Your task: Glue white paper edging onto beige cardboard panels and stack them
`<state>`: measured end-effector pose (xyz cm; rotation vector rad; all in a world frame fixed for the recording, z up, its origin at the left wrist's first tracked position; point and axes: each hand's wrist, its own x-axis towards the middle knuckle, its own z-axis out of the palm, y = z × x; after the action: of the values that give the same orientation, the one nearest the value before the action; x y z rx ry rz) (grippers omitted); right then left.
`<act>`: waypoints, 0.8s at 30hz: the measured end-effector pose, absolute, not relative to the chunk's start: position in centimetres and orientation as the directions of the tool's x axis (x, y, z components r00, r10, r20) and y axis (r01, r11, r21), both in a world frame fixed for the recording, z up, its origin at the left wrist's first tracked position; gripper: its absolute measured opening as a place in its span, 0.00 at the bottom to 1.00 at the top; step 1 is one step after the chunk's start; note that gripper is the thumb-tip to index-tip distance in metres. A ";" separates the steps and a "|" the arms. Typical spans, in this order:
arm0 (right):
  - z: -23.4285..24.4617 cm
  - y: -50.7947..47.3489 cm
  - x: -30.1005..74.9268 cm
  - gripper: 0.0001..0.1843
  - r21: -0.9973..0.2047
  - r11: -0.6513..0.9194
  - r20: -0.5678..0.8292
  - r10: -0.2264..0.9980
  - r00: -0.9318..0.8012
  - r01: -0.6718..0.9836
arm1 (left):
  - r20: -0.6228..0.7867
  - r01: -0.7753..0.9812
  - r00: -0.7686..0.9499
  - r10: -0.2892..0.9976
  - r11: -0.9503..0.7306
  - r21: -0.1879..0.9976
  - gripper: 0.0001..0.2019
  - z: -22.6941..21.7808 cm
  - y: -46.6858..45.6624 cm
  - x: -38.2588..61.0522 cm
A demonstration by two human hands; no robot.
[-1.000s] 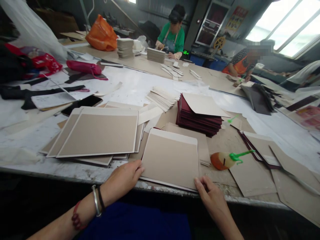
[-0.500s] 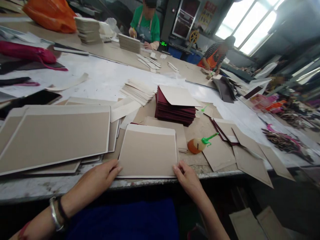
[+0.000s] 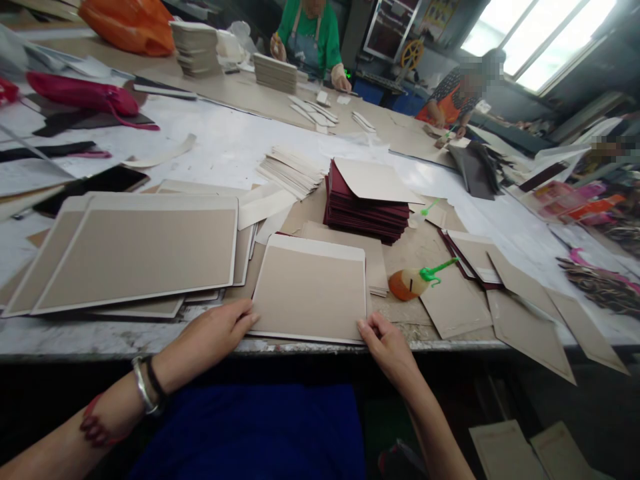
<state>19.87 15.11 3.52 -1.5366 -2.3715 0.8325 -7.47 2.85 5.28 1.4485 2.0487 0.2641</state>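
A beige panel with pale borders [image 3: 313,293] lies flat at the table's front edge, directly before me. My left hand [image 3: 233,323] pinches its lower left edge between thumb and fingers. At the lower right corner, my right hand [image 3: 383,337] grips the same panel, fingers curled. To the left is a pile of larger beige panels [image 3: 150,257]. Behind the held panel stands a stack of dark red pieces [image 3: 367,207] topped by a beige sheet. A squeeze bottle with a green nozzle [image 3: 407,284], part full of amber liquid, lies to the right.
Loose beige sheets [image 3: 530,327] overhang the front edge at right. A fan of cream strips [image 3: 293,172] lies behind. A phone [image 3: 95,187] and a magenta pouch [image 3: 85,93] are at left. Two people work across the table, one in a green top [image 3: 330,33].
The whole view has shifted, so the table's things appear farther right and slightly higher. Both hands keep their hold on the panel. The co-worker in green has moved a hand outward.
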 end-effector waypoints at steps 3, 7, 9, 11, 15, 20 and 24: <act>3.5 15.1 19.9 0.18 -0.558 0.305 -0.137 0.883 -0.449 0.772 | -0.361 0.785 -0.219 0.906 0.383 0.486 0.11 5.3 2.8 -7.4; 3.6 15.1 19.9 0.19 -0.566 0.303 -0.141 0.881 -0.452 0.767 | -0.354 0.781 -0.227 0.907 0.387 0.490 0.10 5.3 2.8 -7.4; 3.5 15.2 19.9 0.19 -0.566 0.300 -0.151 0.878 -0.454 0.768 | -0.354 0.776 -0.231 0.906 0.391 0.495 0.09 5.4 2.8 -7.4; 3.4 15.2 20.0 0.19 -0.564 0.298 -0.160 0.876 -0.456 0.770 | -0.354 0.771 -0.235 0.905 0.395 0.500 0.09 5.4 2.8 -7.3; 3.0 15.4 20.1 0.20 -0.562 0.299 -0.164 0.874 -0.458 0.771 | -0.356 0.764 -0.247 0.901 0.407 0.500 0.09 5.2 2.7 -7.4; 2.9 15.5 20.3 0.20 -0.562 0.287 -0.209 0.859 -0.468 0.776 | -0.368 0.750 -0.262 0.892 0.428 0.504 0.09 5.2 2.7 -7.4; 3.3 15.4 20.1 0.19 -0.556 0.270 -0.209 0.870 -0.447 0.786 | -0.375 0.741 -0.249 0.893 0.425 0.521 0.10 5.5 2.7 -7.4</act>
<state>20.12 15.39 3.29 -1.5704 -2.3908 0.9189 -7.37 2.75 5.48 1.3748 2.0533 0.3134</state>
